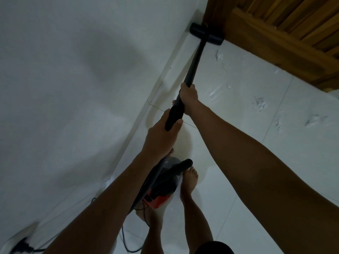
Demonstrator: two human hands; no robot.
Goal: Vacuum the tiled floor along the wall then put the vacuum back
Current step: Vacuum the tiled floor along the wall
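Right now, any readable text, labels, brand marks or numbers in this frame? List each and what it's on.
None readable.
Vacuum body: red and black casing, no legible brand or label; too dark and partly hidden by the left arm.
Wand and floor head: plain black, no markings visible.
Plug at bottom left: blurred, nothing legible.
Wall, tiled floor and wooden door: no text or signs.

1. Right hand (189, 99) reaches far forward, arm outstretched, fingers wrapped around the vacuum wand (194, 61).
2. Left hand (161, 136) sits just behind it, gripping the wand's thicker handle end.
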